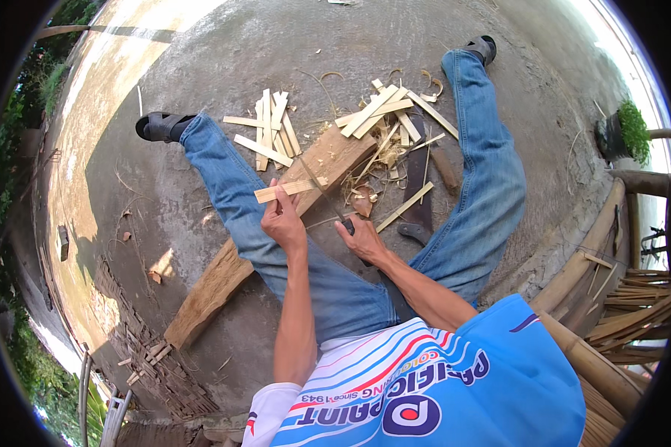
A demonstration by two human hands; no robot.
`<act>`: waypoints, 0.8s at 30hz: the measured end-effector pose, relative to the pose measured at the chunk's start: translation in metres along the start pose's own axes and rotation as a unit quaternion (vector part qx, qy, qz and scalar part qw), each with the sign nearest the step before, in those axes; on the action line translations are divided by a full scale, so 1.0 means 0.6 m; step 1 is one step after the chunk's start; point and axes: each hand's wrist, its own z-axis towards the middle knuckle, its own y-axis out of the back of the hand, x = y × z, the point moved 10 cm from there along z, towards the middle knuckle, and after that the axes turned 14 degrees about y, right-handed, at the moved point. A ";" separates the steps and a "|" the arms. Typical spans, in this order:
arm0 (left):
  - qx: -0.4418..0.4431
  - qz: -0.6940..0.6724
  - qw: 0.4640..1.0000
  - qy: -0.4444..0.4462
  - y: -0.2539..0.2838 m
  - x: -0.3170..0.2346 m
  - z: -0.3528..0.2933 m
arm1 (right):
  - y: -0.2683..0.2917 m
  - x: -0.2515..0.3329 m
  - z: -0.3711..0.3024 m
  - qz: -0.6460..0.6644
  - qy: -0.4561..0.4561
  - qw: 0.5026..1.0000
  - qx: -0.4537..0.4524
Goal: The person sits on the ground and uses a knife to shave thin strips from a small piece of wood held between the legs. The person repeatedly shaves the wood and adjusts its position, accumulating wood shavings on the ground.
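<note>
My left hand (282,217) pinches a short, pale, flat wooden strip (270,195), its far end lying over a thick wooden beam (341,155). A knife is in my right hand (364,240), fingers wrapped round its dark handle (348,224). The narrow knife blade (322,187) points up and left, crossing the strip near its right end. I cannot tell whether the edge cuts into it. The beam runs diagonally beneath my left leg. Beyond my hands, pale strips lie in a left pile (267,127) and a right pile (374,112).
Between my legs are curly shavings (384,156), a long dark flat tool (419,190) with a curved end, and a brown wood block (446,170). At right stand a potted plant (632,132), a bamboo frame (585,242) and bundled strips (641,305). Wood scraps (153,357) lie lower left.
</note>
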 end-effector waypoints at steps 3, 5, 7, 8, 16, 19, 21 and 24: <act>-0.004 -0.083 0.995 0.048 -0.003 -0.001 0.007 | -0.003 -0.051 -0.002 0.075 -0.086 0.993 -0.010; -0.038 -0.137 0.987 0.075 0.016 0.006 0.011 | -0.004 -0.056 -0.003 0.115 -0.143 0.983 0.008; -0.093 -0.144 0.979 0.113 0.031 0.023 0.013 | -0.005 -0.035 0.003 0.079 -0.111 0.991 0.011; -0.120 -0.148 0.973 0.132 0.038 0.032 0.012 | -0.009 -0.023 0.006 0.022 -0.049 0.999 0.005; -0.143 -0.183 0.966 0.115 0.053 0.059 0.030 | -0.051 0.056 0.015 0.019 0.069 0.997 0.024; -0.152 -0.160 0.963 0.155 0.047 0.056 0.014 | -0.030 -0.001 0.026 -0.056 0.006 0.998 0.007; -0.144 -0.159 0.966 0.146 0.050 0.054 0.017 | -0.022 -0.018 0.024 -0.033 -0.015 0.999 0.008; -0.133 -0.164 0.969 0.125 0.048 0.049 0.019 | -0.021 -0.003 0.021 -0.051 0.027 0.998 0.031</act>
